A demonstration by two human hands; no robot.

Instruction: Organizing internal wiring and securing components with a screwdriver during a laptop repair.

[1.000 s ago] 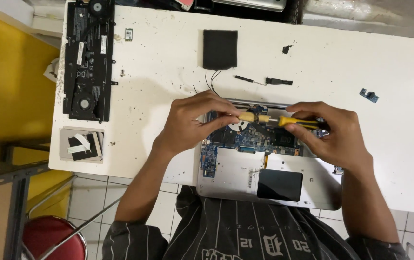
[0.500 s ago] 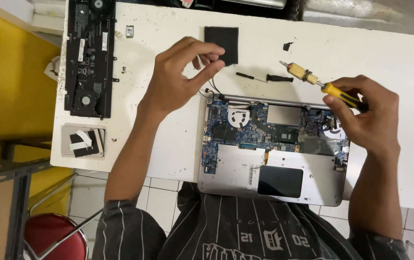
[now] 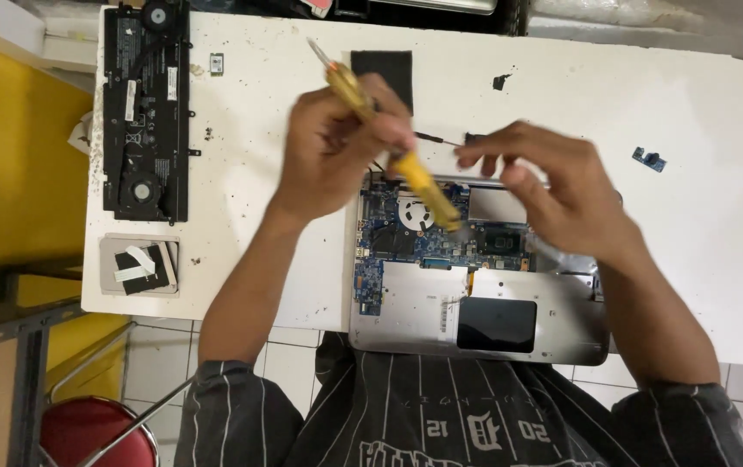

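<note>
My left hand (image 3: 341,151) is shut on a yellow-handled screwdriver (image 3: 419,177). Its metal tip points up and to the left, and its handle slants down over the fan of an opened laptop (image 3: 406,303). The laptop lies at the table's near edge with its blue circuit board exposed. My right hand (image 3: 553,195) hovers over the laptop's back right part with its fingers apart. It is blurred and nothing shows in it. A black square pad (image 3: 393,65) lies just beyond my left hand.
A long black battery and fan assembly (image 3: 147,112) lies at the white table's (image 3: 700,259) far left, with a small grey taped part (image 3: 138,264) below it. A small blue part (image 3: 648,158) and a black scrap (image 3: 501,82) lie at the right. A red stool (image 3: 99,432) stands at lower left.
The screwdriver has passed from my right hand to my left hand. My left hand came back from the black pad, and my right hand moved left over the laptop.
</note>
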